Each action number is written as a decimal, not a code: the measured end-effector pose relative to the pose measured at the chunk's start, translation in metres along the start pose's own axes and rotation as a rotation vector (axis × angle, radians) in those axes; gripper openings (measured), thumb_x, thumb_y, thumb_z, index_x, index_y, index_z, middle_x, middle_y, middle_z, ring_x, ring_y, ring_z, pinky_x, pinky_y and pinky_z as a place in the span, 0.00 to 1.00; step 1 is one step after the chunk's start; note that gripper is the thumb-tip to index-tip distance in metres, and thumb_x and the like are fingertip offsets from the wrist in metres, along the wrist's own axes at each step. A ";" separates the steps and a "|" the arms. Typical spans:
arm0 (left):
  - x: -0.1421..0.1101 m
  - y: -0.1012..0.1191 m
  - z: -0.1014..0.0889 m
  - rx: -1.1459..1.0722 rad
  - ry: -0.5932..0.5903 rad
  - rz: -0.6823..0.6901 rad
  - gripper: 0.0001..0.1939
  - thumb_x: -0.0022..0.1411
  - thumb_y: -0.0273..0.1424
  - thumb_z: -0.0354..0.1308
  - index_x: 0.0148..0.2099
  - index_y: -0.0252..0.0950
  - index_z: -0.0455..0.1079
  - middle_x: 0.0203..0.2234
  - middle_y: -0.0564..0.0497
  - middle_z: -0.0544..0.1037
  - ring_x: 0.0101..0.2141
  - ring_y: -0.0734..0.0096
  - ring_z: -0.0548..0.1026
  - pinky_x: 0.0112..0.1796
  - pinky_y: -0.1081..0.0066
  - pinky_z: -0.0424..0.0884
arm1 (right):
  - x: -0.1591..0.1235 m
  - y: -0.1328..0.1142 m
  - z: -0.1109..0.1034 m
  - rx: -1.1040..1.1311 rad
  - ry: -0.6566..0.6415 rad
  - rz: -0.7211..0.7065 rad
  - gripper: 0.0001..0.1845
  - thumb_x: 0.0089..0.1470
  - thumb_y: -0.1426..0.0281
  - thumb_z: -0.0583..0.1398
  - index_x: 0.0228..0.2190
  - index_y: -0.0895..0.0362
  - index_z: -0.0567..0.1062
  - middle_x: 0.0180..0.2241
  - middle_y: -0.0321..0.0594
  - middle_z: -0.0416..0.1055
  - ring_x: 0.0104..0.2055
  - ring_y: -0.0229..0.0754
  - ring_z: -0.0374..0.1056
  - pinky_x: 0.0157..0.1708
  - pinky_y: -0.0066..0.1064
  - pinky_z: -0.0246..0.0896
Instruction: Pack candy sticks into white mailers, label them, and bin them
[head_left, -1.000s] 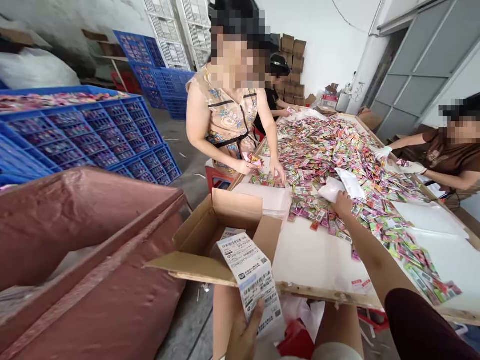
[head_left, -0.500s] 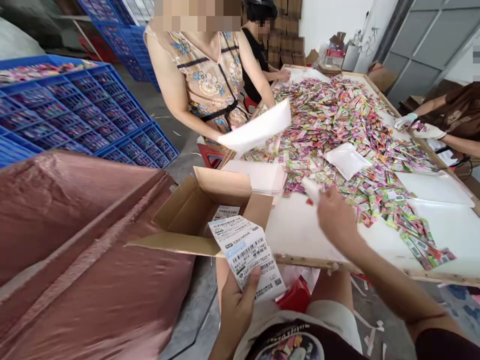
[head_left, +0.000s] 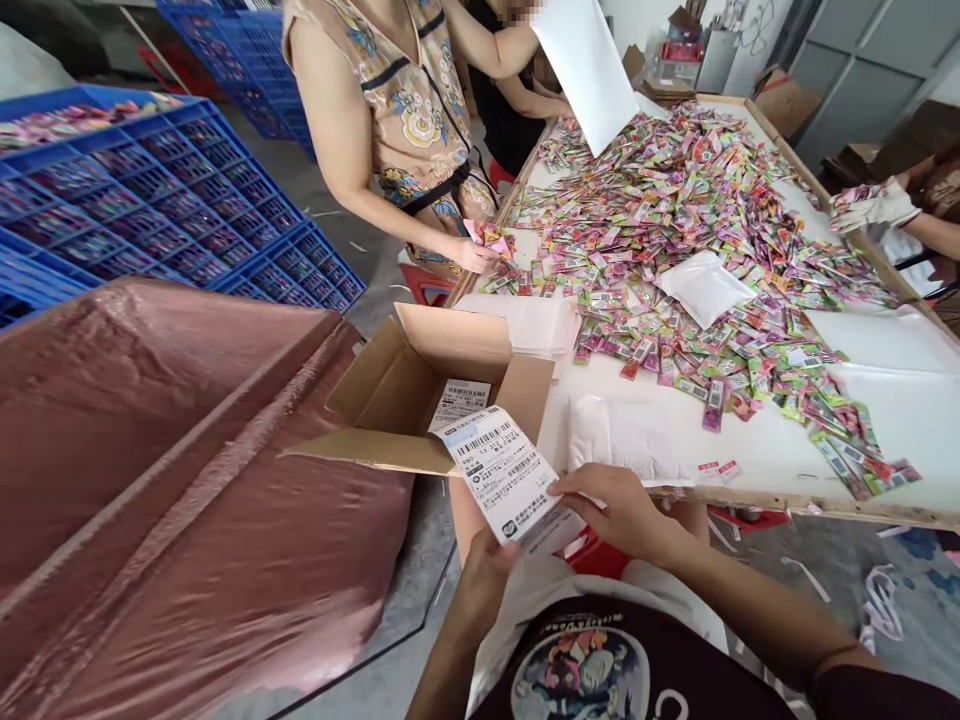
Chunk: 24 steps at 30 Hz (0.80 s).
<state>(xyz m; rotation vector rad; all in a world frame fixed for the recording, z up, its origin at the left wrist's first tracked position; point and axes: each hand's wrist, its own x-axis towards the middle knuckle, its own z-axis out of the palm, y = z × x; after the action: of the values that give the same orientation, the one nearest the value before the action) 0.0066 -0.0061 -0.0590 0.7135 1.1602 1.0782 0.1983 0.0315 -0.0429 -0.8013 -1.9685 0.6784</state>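
Observation:
My left hand (head_left: 486,582) grips the lower edge of a strip of white shipping labels (head_left: 504,470) printed with barcodes. My right hand (head_left: 619,510) pinches the right edge of the same strip, fingers closed on the paper. A flat white pouch (head_left: 626,438) lies on the white table (head_left: 885,440) just beyond my right hand. An open cardboard box (head_left: 420,390) with another label inside stands behind the strip. Several colourful sachets (head_left: 675,220) are heaped across the table.
A person in a floral dress (head_left: 405,110) stands at the table's left edge, holding sachets and a raised white bag (head_left: 589,70). A gloved hand (head_left: 874,205) works at the right. Blue crates (head_left: 150,210) stand on the left, a brown sheet-covered bin (head_left: 172,470) near me.
My right hand came back from the sachet pile, left a white pouch on the near table, and took hold of the label strip. The person opposite lifted a white bag.

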 end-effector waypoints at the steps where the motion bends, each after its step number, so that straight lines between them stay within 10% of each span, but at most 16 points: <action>1: 0.000 0.002 0.002 -0.121 0.024 -0.030 0.28 0.44 0.50 0.71 0.40 0.33 0.80 0.41 0.39 0.84 0.53 0.41 0.75 0.52 0.52 0.72 | -0.004 0.002 0.005 -0.027 0.012 -0.070 0.12 0.64 0.72 0.55 0.44 0.51 0.77 0.33 0.39 0.77 0.34 0.37 0.73 0.36 0.28 0.70; 5: 0.002 0.011 0.017 -0.351 0.193 -0.081 0.25 0.46 0.43 0.72 0.43 0.31 0.78 0.39 0.40 0.85 0.48 0.45 0.79 0.50 0.54 0.74 | -0.010 -0.005 0.011 -0.071 0.008 -0.180 0.09 0.63 0.76 0.56 0.36 0.56 0.76 0.31 0.41 0.74 0.34 0.38 0.69 0.34 0.28 0.67; 9: 0.009 0.014 0.027 -0.383 0.388 -0.006 0.20 0.52 0.37 0.69 0.45 0.31 0.77 0.38 0.41 0.85 0.46 0.50 0.80 0.49 0.57 0.75 | 0.003 -0.028 -0.037 0.101 0.036 -0.026 0.08 0.64 0.73 0.55 0.33 0.55 0.72 0.34 0.42 0.70 0.39 0.40 0.66 0.38 0.32 0.65; 13: 0.011 0.017 0.024 -0.339 0.530 0.130 0.14 0.60 0.33 0.63 0.46 0.32 0.77 0.40 0.43 0.84 0.47 0.59 0.80 0.52 0.65 0.73 | 0.026 -0.006 -0.099 0.312 0.579 0.067 0.08 0.63 0.64 0.57 0.33 0.53 0.67 0.29 0.35 0.64 0.33 0.38 0.62 0.35 0.30 0.60; 15: 0.010 0.019 0.021 -0.319 0.560 0.145 0.12 0.61 0.31 0.62 0.47 0.33 0.77 0.40 0.44 0.84 0.47 0.62 0.80 0.53 0.67 0.72 | 0.033 0.031 -0.106 0.235 0.655 0.201 0.11 0.61 0.61 0.59 0.32 0.53 0.67 0.27 0.33 0.63 0.30 0.37 0.60 0.33 0.29 0.59; 19: 0.007 0.019 0.014 -0.275 0.554 0.093 0.12 0.56 0.32 0.67 0.43 0.33 0.78 0.36 0.46 0.85 0.47 0.59 0.80 0.51 0.67 0.74 | 0.024 0.101 -0.072 -0.264 0.227 0.609 0.12 0.56 0.61 0.61 0.37 0.56 0.72 0.34 0.41 0.71 0.37 0.45 0.66 0.41 0.38 0.62; 24: 0.008 0.013 0.011 -0.223 0.476 0.036 0.23 0.39 0.40 0.76 0.38 0.34 0.79 0.32 0.47 0.85 0.47 0.55 0.80 0.44 0.72 0.77 | -0.010 0.110 -0.038 -0.651 -0.193 0.394 0.36 0.54 0.53 0.63 0.60 0.56 0.65 0.61 0.53 0.62 0.62 0.57 0.57 0.61 0.51 0.47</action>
<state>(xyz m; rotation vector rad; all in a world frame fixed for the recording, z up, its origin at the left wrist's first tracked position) 0.0138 0.0067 -0.0471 0.3085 1.4002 1.4293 0.2656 0.1003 -0.1090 -1.5960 -2.2596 0.3277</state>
